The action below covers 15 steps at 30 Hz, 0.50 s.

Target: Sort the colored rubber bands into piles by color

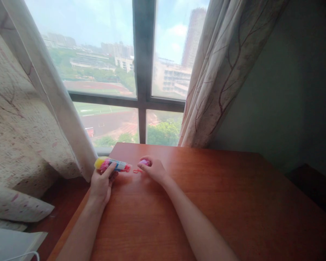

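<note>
From here I see the brown worktop, my left hand and right hand near its far-left corner. Left fingers grasp a colourful tube, yellow end leftward; right fingers pinch a pinkish-purple object. Red bits lie between.

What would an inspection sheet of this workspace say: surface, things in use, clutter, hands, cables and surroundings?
Surface: reddish-brown wood-grain table, with some sheen.
Things in use: multicoloured tube; small purple-pink object, partly hidden; thin red pieces lying on the table.
Clutter: pale flat-topped object at lower left, unidentifiable.
Hands: left hand holds the tube; right hand holds the purple-pink object.
Cables: white cord, bottom left.
Surroundings: window overlooking a sports field; patterned curtains at both sides; dark wall.
</note>
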{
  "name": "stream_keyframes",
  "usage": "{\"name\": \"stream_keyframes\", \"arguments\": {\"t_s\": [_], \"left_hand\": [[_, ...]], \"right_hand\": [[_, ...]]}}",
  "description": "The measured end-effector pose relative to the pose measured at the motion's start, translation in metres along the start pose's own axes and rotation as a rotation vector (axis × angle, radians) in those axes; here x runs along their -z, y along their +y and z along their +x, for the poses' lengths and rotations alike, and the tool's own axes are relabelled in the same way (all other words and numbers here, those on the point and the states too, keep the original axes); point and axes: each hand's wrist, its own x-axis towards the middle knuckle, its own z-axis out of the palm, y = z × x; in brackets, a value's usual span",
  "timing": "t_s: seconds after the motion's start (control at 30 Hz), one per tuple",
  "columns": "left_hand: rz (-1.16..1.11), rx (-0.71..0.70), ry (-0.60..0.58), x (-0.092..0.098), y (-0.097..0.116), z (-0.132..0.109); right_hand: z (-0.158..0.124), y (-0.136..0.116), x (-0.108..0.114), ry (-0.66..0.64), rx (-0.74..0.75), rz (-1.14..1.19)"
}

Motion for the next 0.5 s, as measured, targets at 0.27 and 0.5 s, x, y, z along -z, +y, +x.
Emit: {"name": "stream_keyframes", "arguments": {"t_s": [0.27,0.5], "left_hand": [[0.225,-0.158,-0.017,-0.006,-0.004,-0.002],[0.555,-0.346,-0.081,-0.014,0.006,0.002]], "right_hand": [[-0.014,0.022,0.002,0.171,-0.135,0.156],[-0.029,0.016,0.002,0.197,-0.09,0.179]]}}
